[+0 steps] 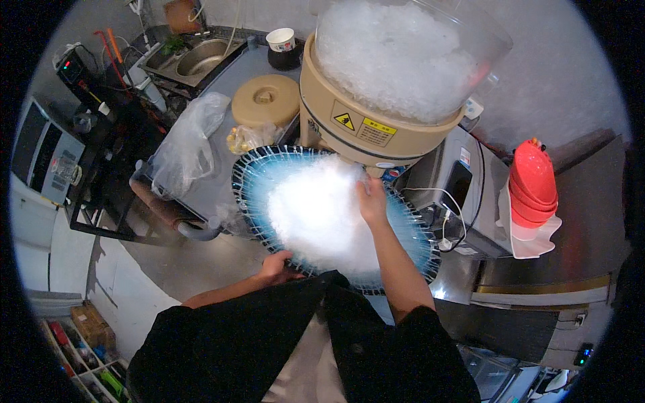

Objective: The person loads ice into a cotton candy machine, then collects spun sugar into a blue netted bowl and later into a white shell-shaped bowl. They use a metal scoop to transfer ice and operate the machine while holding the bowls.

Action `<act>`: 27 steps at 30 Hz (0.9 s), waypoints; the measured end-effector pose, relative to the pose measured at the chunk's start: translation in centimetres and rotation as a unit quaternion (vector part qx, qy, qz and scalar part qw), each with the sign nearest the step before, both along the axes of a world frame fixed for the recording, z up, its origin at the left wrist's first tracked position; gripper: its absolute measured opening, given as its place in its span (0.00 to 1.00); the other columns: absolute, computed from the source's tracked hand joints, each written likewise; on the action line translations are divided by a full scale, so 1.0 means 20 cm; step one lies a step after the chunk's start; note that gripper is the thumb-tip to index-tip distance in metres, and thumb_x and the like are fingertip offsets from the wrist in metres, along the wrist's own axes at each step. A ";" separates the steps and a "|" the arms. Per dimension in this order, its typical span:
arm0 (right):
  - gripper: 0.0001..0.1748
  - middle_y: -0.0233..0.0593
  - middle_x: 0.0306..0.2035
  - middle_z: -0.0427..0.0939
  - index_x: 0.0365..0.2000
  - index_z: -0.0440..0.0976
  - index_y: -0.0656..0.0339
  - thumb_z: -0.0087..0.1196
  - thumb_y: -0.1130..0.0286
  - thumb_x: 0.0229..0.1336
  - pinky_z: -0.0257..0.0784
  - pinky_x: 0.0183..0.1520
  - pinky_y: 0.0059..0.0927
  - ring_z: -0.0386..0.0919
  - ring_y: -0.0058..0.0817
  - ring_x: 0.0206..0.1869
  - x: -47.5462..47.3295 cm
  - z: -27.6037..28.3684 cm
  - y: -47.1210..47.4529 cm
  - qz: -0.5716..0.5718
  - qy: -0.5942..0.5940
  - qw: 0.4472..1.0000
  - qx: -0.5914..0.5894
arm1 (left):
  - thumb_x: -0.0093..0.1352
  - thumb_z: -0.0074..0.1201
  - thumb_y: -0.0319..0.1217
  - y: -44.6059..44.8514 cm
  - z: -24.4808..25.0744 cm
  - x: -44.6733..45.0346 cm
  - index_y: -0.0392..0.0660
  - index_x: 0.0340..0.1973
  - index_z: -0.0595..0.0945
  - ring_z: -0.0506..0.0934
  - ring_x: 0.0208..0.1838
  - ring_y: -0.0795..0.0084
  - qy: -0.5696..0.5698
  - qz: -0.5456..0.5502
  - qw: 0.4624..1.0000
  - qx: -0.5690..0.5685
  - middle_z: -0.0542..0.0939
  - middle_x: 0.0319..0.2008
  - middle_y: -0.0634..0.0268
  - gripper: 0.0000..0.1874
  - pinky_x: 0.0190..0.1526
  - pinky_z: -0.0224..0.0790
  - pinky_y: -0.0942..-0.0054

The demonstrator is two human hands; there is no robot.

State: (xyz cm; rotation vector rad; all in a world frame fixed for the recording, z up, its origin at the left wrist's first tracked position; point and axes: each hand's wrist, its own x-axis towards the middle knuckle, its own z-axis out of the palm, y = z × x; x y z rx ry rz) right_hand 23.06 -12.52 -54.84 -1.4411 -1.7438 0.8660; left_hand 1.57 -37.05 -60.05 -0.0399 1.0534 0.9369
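Observation:
A large oval dish (pixel 410 237), blue with a dark patterned rim, is tilted in front of me. My left hand (pixel 277 267) grips its near rim at the lower left. A tall mound of white, snow-like ice (pixel 317 211) fills its middle, partly overexposed. My right hand (pixel 373 199) reaches across the dish to the mound's upper right side, close under the machine's outlet; its fingertips are partly lost against the white. Above the dish stands a tan ice machine (pixel 322 106) with warning labels. Its clear hopper (pixel 484 35) is heaped with white ice (pixel 393 55).
Left of the machine, the grey counter (pixel 201 156) holds a tan lid (pixel 264 101), a plastic bag (pixel 189 143) and a paper cup (pixel 280 40). A sink (pixel 201 55) lies behind. At right are a metal appliance (pixel 443 166) with cables and stacked red bowls (pixel 534 181).

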 end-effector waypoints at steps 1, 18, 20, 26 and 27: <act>0.28 0.50 0.56 0.72 0.59 0.67 0.62 0.57 0.67 0.59 0.66 0.60 0.35 0.70 0.40 0.59 -0.08 0.00 0.03 0.019 -0.024 0.998 0.049 | 0.72 0.42 0.35 0.00 0.02 0.00 0.31 0.55 0.70 0.79 0.48 0.43 -0.003 0.003 1.000 -0.008 0.76 0.51 0.45 0.21 0.47 0.77 0.42; 0.19 0.50 0.49 0.76 0.48 0.76 0.58 0.51 0.75 0.53 0.63 0.61 0.46 0.70 0.48 0.55 -0.27 0.20 -0.49 0.284 -0.224 0.918 0.163 | 0.71 0.42 0.33 -0.01 0.14 0.04 0.38 0.53 0.72 0.79 0.43 0.55 0.097 -0.025 0.993 0.066 0.79 0.45 0.53 0.18 0.41 0.76 0.50; 0.16 0.50 0.47 0.78 0.44 0.77 0.60 0.50 0.77 0.53 0.66 0.59 0.44 0.72 0.48 0.53 -0.17 0.24 -0.47 0.247 -0.195 0.943 0.108 | 0.70 0.43 0.33 -0.01 0.07 0.04 0.39 0.51 0.73 0.78 0.38 0.59 -0.020 0.046 0.999 0.010 0.79 0.39 0.56 0.16 0.43 0.75 0.46; 0.14 0.51 0.44 0.77 0.40 0.76 0.61 0.54 0.81 0.50 0.70 0.55 0.42 0.74 0.49 0.50 0.17 0.56 -0.50 0.117 -0.105 0.979 0.128 | 0.70 0.42 0.35 -0.02 -0.06 0.01 0.36 0.51 0.72 0.78 0.31 0.57 0.025 0.025 0.999 -0.006 0.79 0.39 0.53 0.18 0.42 0.77 0.41; 0.15 0.51 0.43 0.77 0.41 0.76 0.61 0.54 0.81 0.51 0.70 0.54 0.40 0.75 0.49 0.50 0.21 0.59 -0.51 0.095 -0.103 0.978 0.155 | 0.70 0.42 0.35 -0.02 -0.06 0.00 0.36 0.50 0.73 0.78 0.31 0.58 0.019 0.022 1.000 -0.007 0.79 0.39 0.53 0.18 0.42 0.78 0.43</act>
